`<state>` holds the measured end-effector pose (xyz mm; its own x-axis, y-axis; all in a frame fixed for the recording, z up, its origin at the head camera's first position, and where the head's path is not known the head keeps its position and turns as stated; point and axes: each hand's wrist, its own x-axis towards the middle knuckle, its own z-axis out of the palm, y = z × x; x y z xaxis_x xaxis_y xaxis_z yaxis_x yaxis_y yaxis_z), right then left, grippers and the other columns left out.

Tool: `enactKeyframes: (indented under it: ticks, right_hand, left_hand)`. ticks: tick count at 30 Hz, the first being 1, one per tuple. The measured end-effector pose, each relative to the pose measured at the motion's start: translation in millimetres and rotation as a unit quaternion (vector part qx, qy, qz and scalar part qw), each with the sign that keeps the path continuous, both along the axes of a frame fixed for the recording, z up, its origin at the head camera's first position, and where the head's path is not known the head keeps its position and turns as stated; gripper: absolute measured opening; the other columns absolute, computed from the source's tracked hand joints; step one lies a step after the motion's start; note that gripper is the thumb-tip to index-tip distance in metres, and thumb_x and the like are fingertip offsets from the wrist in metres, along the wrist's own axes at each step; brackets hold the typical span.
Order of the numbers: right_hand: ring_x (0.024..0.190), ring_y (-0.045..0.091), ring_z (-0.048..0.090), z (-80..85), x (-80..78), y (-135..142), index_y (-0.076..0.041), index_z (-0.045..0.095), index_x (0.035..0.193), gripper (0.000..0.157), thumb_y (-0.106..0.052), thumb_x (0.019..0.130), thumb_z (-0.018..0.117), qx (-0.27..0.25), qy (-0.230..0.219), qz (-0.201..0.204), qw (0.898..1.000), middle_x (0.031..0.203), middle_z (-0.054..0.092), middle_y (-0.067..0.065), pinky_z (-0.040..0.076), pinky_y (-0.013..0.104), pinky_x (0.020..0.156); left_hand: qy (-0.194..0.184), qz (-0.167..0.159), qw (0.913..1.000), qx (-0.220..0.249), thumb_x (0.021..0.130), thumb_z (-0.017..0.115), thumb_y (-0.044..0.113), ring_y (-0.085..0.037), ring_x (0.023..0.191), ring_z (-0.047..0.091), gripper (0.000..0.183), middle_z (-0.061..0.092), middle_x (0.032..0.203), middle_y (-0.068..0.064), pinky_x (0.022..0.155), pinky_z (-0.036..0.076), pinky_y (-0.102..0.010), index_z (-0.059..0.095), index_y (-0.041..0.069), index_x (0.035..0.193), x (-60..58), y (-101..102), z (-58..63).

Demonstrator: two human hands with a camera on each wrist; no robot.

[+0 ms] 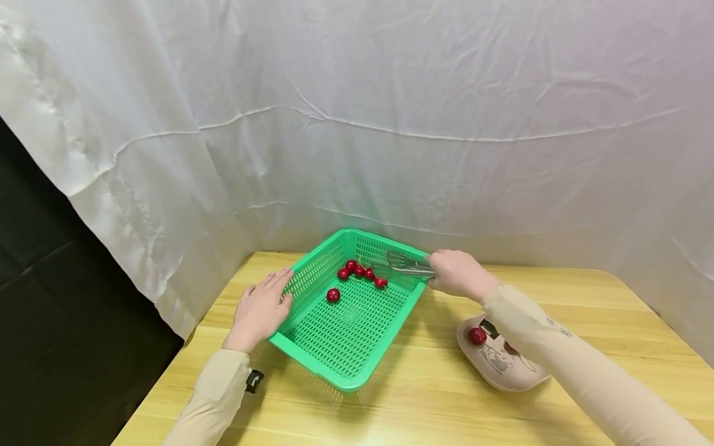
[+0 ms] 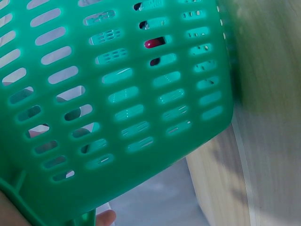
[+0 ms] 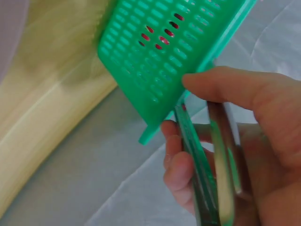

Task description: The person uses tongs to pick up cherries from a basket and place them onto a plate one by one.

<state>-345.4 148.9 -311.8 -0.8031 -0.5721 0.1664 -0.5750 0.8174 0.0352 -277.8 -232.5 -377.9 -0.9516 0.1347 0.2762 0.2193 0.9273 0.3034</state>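
Note:
A green perforated plastic basket is held above the wooden table, with a shadow beneath it. On its left rim my left hand grips the edge; the left wrist view shows a fingertip at that rim. At the far right corner my right hand holds metal tongs, whose heads reach into the basket. In the right wrist view its thumb presses the basket's outer wall, with the tongs in the fingers. Several red cherries lie near the far wall inside, one cherry apart.
To the right, partly hidden by my right sleeve, a pale pink dish with a panda drawing holds cherries. The wooden table runs back to a hanging white cloth. Dark cloth hangs at the left.

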Motion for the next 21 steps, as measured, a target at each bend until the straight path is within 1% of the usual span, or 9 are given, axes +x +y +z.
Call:
enactKeyframes:
  ticks: [7, 12, 16, 21]
  right_hand:
    - [0.076, 0.025, 0.060, 12.0, -3.0, -2, -0.007, 0.064, 0.087, 0.016, -0.015, 0.081, 0.077, -0.002, -0.055, -0.003, 0.999, 0.077, 0.059, 0.001, 0.052, 0.049, 0.068]
    - [0.071, 0.021, 0.057, 17.7, -7.4, -8, -0.009, 0.062, 0.084, 0.019, -0.020, 0.084, 0.076, -0.002, -0.066, 0.005, 0.998, 0.074, 0.057, -0.001, 0.051, 0.046, 0.067]
    - [0.069, 0.019, 0.055, 16.1, -11.3, -18, -0.011, 0.061, 0.081, 0.022, -0.028, 0.088, 0.074, 0.016, -0.074, 0.000, 0.997, 0.073, 0.056, -0.001, 0.050, 0.043, 0.066]
    - [0.072, 0.020, 0.059, 7.8, -15.4, -28, -0.011, 0.063, 0.084, 0.024, -0.033, 0.090, 0.072, 0.055, -0.073, -0.017, 0.996, 0.076, 0.059, -0.001, 0.053, 0.043, 0.068]
  left_hand:
    - [0.002, 0.000, 1.0000, 0.001, 0.102, 0.046, 0.024, -0.036, 0.144, 0.026, 0.054, 0.031, 0.158, -0.008, 0.111, 0.013, -0.068, 0.037, 0.008, 0.152, -0.2, 0, 0.9]
    - [0.003, 0.003, 1.0000, -0.003, 0.101, 0.046, 0.024, -0.036, 0.144, 0.026, 0.054, 0.030, 0.158, -0.008, 0.111, 0.014, -0.067, 0.037, 0.008, 0.152, -1.2, -1, 2.2]
    - [0.004, 0.003, 1.0000, -0.007, 0.101, 0.046, 0.024, -0.037, 0.144, 0.027, 0.054, 0.031, 0.158, -0.008, 0.111, 0.015, -0.067, 0.037, 0.008, 0.152, -1.8, -2, 1.3]
    - [0.004, 0.002, 0.9999, -0.011, 0.101, 0.047, 0.025, -0.036, 0.144, 0.027, 0.054, 0.031, 0.158, -0.008, 0.111, 0.016, -0.067, 0.037, 0.008, 0.152, -2.1, -1, -1.0]
